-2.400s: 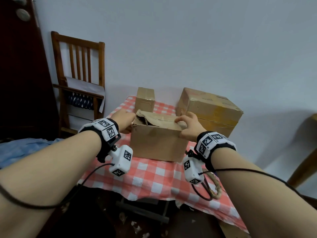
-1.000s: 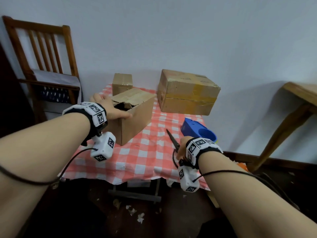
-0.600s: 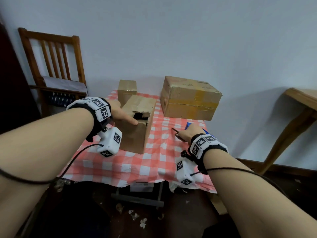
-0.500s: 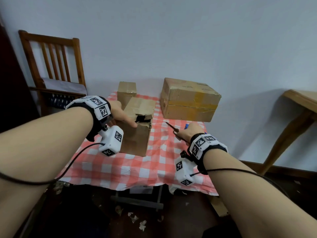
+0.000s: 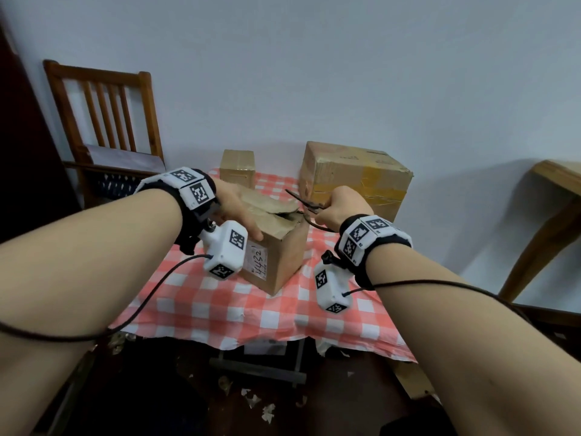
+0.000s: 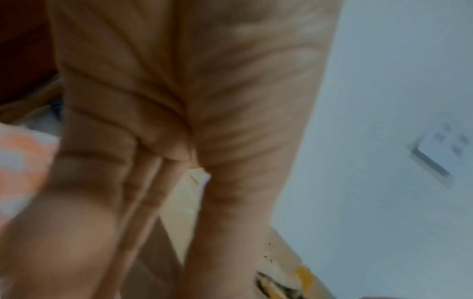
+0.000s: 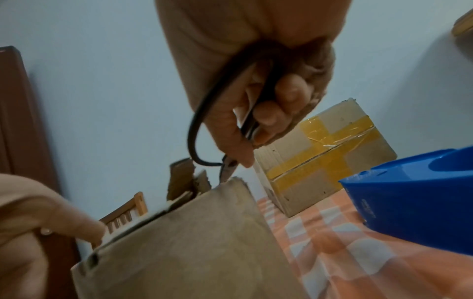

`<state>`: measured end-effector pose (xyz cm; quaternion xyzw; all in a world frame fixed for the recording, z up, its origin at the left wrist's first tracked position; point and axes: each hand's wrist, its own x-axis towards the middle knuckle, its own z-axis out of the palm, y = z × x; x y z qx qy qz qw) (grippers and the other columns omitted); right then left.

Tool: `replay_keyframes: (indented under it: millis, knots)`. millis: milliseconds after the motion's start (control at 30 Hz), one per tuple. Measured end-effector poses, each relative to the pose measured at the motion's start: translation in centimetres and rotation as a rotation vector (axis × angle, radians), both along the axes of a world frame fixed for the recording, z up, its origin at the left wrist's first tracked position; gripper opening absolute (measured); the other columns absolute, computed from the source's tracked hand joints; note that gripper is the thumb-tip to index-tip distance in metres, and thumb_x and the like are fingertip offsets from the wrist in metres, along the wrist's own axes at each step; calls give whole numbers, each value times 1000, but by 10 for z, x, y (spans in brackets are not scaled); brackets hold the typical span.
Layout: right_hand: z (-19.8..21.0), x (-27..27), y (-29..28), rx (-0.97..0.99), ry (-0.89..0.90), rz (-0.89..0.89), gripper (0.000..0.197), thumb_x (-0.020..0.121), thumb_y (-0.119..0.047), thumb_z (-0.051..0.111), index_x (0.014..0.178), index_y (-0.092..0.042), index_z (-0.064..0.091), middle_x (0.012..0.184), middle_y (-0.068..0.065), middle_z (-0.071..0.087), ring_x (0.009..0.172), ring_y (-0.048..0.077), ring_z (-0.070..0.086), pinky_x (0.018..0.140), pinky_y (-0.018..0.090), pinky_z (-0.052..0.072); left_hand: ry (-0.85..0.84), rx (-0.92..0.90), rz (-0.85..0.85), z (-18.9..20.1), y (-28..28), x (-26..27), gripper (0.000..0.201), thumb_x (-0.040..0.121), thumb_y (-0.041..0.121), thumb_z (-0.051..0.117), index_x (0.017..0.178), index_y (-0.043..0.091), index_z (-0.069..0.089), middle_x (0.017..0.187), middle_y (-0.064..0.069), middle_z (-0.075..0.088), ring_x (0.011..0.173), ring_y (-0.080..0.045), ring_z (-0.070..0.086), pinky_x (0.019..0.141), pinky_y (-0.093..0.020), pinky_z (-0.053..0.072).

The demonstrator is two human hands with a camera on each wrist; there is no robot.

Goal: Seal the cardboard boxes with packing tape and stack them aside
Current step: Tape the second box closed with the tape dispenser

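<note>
A small cardboard box [image 5: 283,250] with crumpled, parted top flaps stands mid-table, a corner and a handwritten label toward me. My left hand [image 5: 235,206] lies over its top with straight fingers [image 6: 153,202], the thumb at the near edge. My right hand [image 5: 341,204] grips dark scissors [image 5: 298,198] just right of the flaps. In the right wrist view the right hand [image 7: 256,121] curls round the scissors [image 7: 192,137], blades pointing down at the box's top corner [image 7: 192,242]. A blue tape dispenser [image 7: 409,198] sits on the cloth to the right.
A large box [image 5: 355,177] crossed with yellow tape [image 7: 320,157] and a small shut box [image 5: 237,166] stand at the back of the red-checked table [image 5: 220,309]. A wooden chair [image 5: 103,121] is left, a wooden table [image 5: 553,190] right. Paper scraps litter the floor.
My right hand picked the scissors up off the cloth and raised them to the box's top. My left hand turned the box so that a corner faces me.
</note>
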<state>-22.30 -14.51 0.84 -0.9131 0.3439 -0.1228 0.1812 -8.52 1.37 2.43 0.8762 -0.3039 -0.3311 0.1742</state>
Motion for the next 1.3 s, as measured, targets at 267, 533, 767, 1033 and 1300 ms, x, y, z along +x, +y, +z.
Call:
replay_keyframes:
  millis: [267,533,767,1033,1300]
  knots:
    - [-14,-18,-19,103,19,-42,43,73,-29,70,49,-14,38,49,1,32,48,20,30,48,24,25,-781,336,-321,-8,-27,5,121,62,45,83,151,12,8,158,-11,5,145,-32,9,117,-45,20]
    - [-25,-23,-31,165,19,-8,24,70,-27,71,58,-13,56,56,4,45,56,20,41,55,27,34,-792,385,-423,-18,-53,11,134,54,42,84,148,39,-11,155,-7,19,139,-29,23,111,-37,29]
    - [-25,-24,-40,217,-45,-7,24,76,-15,63,54,-12,55,73,13,66,63,23,51,57,27,41,-754,346,-275,-23,-52,20,131,26,89,62,137,26,32,129,-11,39,120,-30,34,101,-45,36]
    - [-18,-40,-57,212,-138,-49,12,65,-18,71,64,-10,62,67,10,58,64,19,48,61,30,42,-605,243,-171,-40,-50,22,147,33,77,73,150,29,-2,146,-13,23,133,-36,30,104,-49,37]
    - [3,-44,-57,176,-54,56,24,64,-14,76,78,4,69,73,20,61,67,22,54,64,38,51,-638,186,-171,-49,-48,24,152,27,81,63,150,27,-7,145,-13,27,134,-32,26,109,-46,32]
